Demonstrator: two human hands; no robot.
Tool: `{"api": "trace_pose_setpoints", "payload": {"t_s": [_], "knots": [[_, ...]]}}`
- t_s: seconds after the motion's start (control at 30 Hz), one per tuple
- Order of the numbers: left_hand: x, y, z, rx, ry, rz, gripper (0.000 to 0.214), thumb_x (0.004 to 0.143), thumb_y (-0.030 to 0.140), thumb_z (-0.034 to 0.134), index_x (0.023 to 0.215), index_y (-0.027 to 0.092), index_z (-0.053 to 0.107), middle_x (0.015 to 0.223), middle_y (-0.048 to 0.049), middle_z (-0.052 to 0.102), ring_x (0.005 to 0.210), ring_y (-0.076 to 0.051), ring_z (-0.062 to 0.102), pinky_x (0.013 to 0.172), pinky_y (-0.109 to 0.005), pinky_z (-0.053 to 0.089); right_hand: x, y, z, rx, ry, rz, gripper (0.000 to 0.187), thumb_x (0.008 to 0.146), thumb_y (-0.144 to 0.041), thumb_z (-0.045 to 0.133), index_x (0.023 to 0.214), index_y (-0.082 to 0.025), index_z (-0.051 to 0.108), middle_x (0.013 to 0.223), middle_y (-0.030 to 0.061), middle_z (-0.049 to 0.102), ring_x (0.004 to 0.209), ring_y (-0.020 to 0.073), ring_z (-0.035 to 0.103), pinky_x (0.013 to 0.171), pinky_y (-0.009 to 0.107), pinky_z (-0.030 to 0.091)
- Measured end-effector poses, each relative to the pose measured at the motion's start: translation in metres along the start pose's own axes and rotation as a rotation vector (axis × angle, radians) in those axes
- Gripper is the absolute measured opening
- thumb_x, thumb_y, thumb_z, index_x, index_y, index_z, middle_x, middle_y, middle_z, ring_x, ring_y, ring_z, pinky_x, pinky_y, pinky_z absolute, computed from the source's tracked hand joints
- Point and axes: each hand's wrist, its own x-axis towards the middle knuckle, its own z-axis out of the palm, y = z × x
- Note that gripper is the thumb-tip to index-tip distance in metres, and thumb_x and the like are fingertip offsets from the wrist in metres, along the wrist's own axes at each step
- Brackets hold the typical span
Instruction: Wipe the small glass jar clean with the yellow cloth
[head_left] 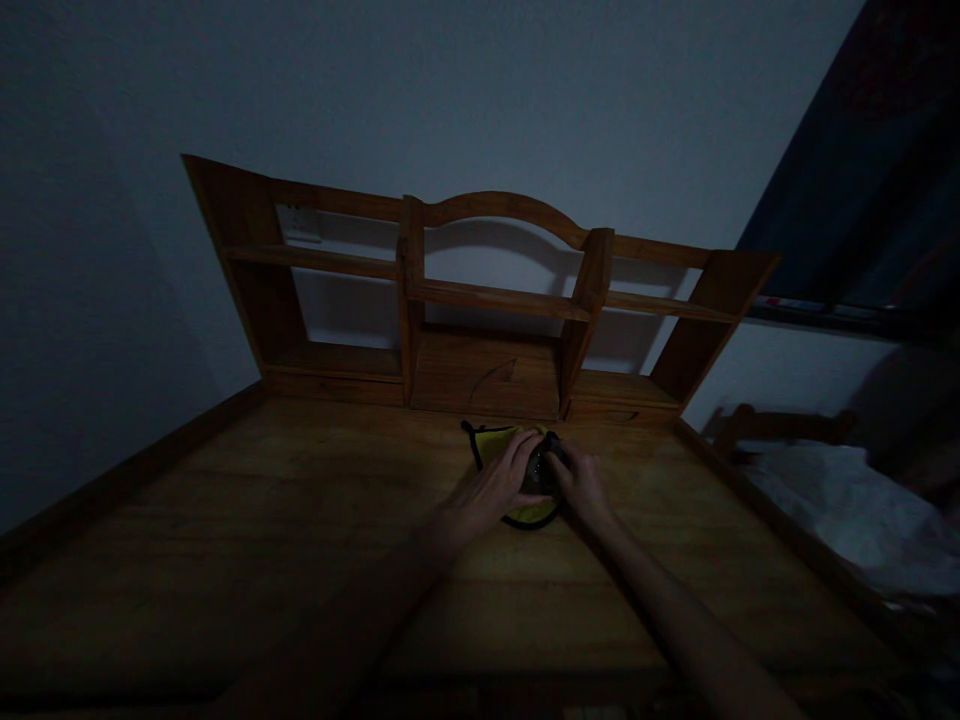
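A yellow cloth with a black edge point(496, 442) lies on the wooden desk point(300, 520), near the hutch. On it sits a small dark rounded object point(541, 468) that I cannot identify in the dim light. My left hand point(491, 492) rests over the cloth with its fingers curled onto the dark object's left side. My right hand point(581, 485) grips the same object from the right, thumb and fingers closed on it.
A wooden hutch with shelves point(487, 300) stands at the back of the desk against the wall, with a wall socket point(300, 225) behind it. A raised rim point(112, 480) runs along the desk's left side. Crumpled white material point(840, 510) and a chair back point(772, 425) sit off to the right.
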Motion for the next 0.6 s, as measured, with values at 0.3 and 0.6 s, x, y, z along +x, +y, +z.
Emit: {"api": "trace_pose_setpoints", "payload": {"t_s": [0.3,0.6], "knots": [[-0.0012,0.0001,0.0021,0.036,0.036,0.012,0.093,0.07,0.037,0.078,0.142,0.023,0.021,0.14,-0.0149,0.043,0.132,-0.028,0.044,0.107,-0.046,0.044,0.001,0.004,0.0039,0.08,0.022,0.019,0.032,0.087,-0.038,0.052,0.107,-0.02,0.069,0.095,0.0086,0.073,0.083,0.029,0.068,0.071,0.036,0.052],[0.0003,0.0027,0.0034,0.107,0.113,-0.022,0.094,0.065,0.041,0.081,0.138,0.019,0.026,0.133,-0.0165,0.046,0.124,-0.03,0.051,0.099,-0.044,0.051,0.0032,-0.0043,0.0035,0.114,0.05,0.057,0.033,0.086,-0.041,0.056,0.106,-0.018,0.068,0.095,0.0074,0.072,0.083,0.0255,0.067,0.074,0.035,0.051]]}}
